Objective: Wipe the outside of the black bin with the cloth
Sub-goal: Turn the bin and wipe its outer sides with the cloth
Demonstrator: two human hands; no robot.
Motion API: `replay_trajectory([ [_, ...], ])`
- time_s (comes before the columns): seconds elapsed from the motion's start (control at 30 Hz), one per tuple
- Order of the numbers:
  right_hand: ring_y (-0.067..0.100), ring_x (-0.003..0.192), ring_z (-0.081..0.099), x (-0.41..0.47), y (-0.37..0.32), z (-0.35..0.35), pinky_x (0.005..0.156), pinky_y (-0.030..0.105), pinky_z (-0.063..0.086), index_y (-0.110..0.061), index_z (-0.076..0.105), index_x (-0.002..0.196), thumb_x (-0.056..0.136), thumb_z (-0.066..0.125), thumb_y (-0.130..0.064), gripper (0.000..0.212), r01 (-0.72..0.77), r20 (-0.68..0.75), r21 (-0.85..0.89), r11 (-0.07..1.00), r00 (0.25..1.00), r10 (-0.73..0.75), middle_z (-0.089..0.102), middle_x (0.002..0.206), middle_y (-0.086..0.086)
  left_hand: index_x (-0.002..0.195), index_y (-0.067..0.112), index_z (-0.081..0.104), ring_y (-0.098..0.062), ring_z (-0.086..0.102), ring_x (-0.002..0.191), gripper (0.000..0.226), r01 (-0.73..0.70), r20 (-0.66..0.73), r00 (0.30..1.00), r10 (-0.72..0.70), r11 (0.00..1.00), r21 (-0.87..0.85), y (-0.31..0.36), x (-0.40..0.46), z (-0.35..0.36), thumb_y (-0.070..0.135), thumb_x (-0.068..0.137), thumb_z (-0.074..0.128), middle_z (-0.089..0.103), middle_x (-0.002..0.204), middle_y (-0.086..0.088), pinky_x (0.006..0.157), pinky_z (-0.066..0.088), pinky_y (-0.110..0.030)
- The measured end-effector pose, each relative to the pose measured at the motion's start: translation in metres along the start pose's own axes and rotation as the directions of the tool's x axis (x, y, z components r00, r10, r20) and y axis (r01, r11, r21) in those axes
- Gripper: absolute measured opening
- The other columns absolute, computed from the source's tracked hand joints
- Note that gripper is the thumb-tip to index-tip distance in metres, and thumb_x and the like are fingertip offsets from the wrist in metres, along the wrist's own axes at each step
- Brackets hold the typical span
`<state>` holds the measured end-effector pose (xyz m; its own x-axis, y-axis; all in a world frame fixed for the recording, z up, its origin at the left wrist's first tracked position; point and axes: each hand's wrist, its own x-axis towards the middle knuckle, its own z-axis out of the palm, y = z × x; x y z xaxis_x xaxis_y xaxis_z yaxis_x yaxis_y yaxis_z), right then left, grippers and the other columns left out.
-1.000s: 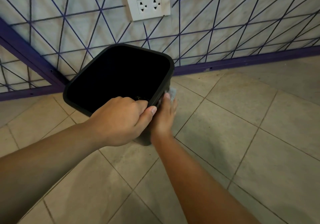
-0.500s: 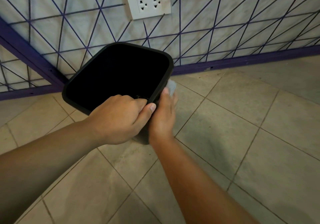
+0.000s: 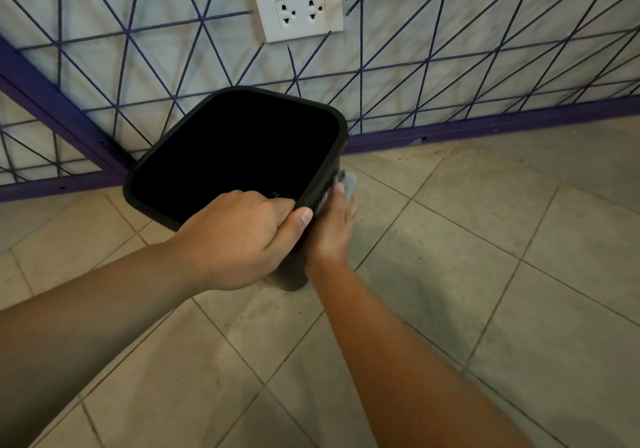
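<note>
Against the wall, black bin (image 3: 239, 146) shows a square, round-cornered rim.

A pale wall (image 3: 104, 49) crossed by thin purple diagonal lines carries a white double socket (image 3: 299, 8) labelled BPP-2, above a purple skirting strip (image 3: 485, 127) and a beige tiled floor (image 3: 485, 257).
</note>
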<state>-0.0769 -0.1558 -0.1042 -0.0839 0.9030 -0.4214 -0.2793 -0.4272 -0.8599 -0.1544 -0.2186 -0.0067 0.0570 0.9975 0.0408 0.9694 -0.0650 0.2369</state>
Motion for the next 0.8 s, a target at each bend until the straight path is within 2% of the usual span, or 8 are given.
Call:
replay_trajectory([
  [0.03, 0.029, 0.152, 0.038, 0.006, -0.005, 0.001, 0.125, 0.055, 0.031, -0.022, 0.038, 0.162, 0.092, 0.038, -0.065, 0.082, -0.028, 0.005, 0.011, 1.0, 1.0, 0.028, 0.041, 0.162, 0.008, 0.064, 0.03, 0.042, -0.008, 0.05, 0.048, 0.048, 0.003, 0.0, 1.0, -0.003, 1.0, -0.003, 0.0, 0.001, 0.0, 0.053, 0.098, 0.018, 0.051, 0.052, 0.004, 0.049, 0.031, -0.025],
  [0.17, 0.009, 0.156, 0.025, -0.046, -0.004, 0.003, 0.129, 0.039, 0.022, -0.029, 0.033, 0.165, 0.096, 0.033, -0.059, 0.075, 0.197, 0.079, -0.015, 0.98, 0.978, -0.195, 0.033, 0.169, -0.004, 0.075, 0.027, 0.057, -0.007, 0.058, 0.055, 0.055, -0.005, 0.014, 1.0, 0.006, 1.0, -0.01, -0.002, 0.001, -0.001, 0.058, 0.093, 0.016, 0.06, 0.059, 0.006, 0.055, 0.044, -0.027],
  [0.23, 0.004, 0.157, 0.02, -0.052, 0.013, -0.001, 0.132, 0.039, 0.016, -0.03, 0.027, 0.168, 0.095, 0.031, -0.066, 0.081, 0.246, 0.073, -0.023, 0.969, 0.967, -0.244, 0.027, 0.172, -0.005, 0.067, 0.031, 0.049, -0.006, 0.053, 0.049, 0.048, -0.019, 0.001, 1.0, 0.019, 1.0, 0.004, 0.0, 0.001, -0.001, 0.054, 0.096, 0.019, 0.053, 0.053, 0.007, 0.05, 0.037, -0.025],
  [0.4, 0.023, 0.155, 0.031, 0.005, 0.001, 0.007, 0.128, 0.054, 0.025, -0.022, 0.041, 0.16, 0.088, 0.032, -0.06, 0.082, 0.048, -0.031, -0.023, 0.999, 0.998, -0.048, 0.037, 0.164, 0.006, 0.063, 0.034, 0.038, -0.005, 0.047, 0.045, 0.043, -0.001, 0.008, 1.0, 0.001, 1.0, -0.018, 0.001, 0.001, -0.003, 0.049, 0.1, 0.021, 0.046, 0.05, 0.009, 0.048, 0.027, -0.019],
  [0.53, 0.0, 0.153, 0.021, -0.039, 0.011, 0.003, 0.126, 0.03, 0.021, -0.029, 0.036, 0.164, 0.089, 0.03, -0.068, 0.084, 0.268, 0.075, -0.036, 0.963, 0.961, -0.265, 0.032, 0.169, -0.007, 0.067, 0.036, 0.043, -0.006, 0.055, 0.049, 0.041, -0.022, 0.035, 0.999, 0.023, 0.999, -0.027, -0.003, -0.001, -0.004, 0.055, 0.095, 0.021, 0.052, 0.051, 0.011, 0.049, 0.029, -0.014],
  [0.63, -0.008, 0.137, 0.025, -0.027, 0.025, -0.009, 0.111, 0.017, 0.025, -0.029, 0.027, 0.167, 0.104, 0.035, -0.058, 0.07, 0.132, 0.058, -0.062, 0.989, 0.99, -0.128, 0.029, 0.17, -0.004, 0.061, 0.034, 0.037, -0.007, 0.055, 0.053, 0.042, -0.049, 0.025, 0.998, 0.049, 0.999, -0.012, -0.004, 0.001, -0.004, 0.049, 0.099, 0.026, 0.043, 0.046, 0.008, 0.046, 0.024, -0.017],
  [0.7, 0.01, 0.148, 0.03, -0.006, 0.012, -0.007, 0.109, 0.024, 0.032, -0.024, 0.031, 0.166, 0.11, 0.037, -0.049, 0.061, 0.02, 0.022, 0.007, 1.0, 1.0, -0.02, 0.031, 0.168, 0.004, 0.06, 0.033, 0.036, -0.005, 0.055, 0.056, 0.044, -0.056, 0.036, 0.998, 0.057, 0.998, -0.023, -0.006, 0.002, -0.004, 0.048, 0.1, 0.028, 0.041, 0.045, 0.008, 0.046, 0.022, -0.019],
  [0.8, 0.011, 0.154, 0.029, -0.017, -0.007, 0.005, 0.12, 0.033, 0.026, -0.025, 0.034, 0.164, 0.102, 0.036, -0.053, 0.068, 0.171, 0.017, 0.05, 0.984, 0.985, -0.172, 0.036, 0.166, -0.002, 0.064, 0.032, 0.046, -0.006, 0.054, 0.049, 0.044, -0.046, 0.062, 0.997, 0.049, 0.997, -0.054, -0.007, 0.002, -0.004, 0.056, 0.094, 0.025, 0.051, 0.051, 0.009, 0.048, 0.032, -0.021],
])
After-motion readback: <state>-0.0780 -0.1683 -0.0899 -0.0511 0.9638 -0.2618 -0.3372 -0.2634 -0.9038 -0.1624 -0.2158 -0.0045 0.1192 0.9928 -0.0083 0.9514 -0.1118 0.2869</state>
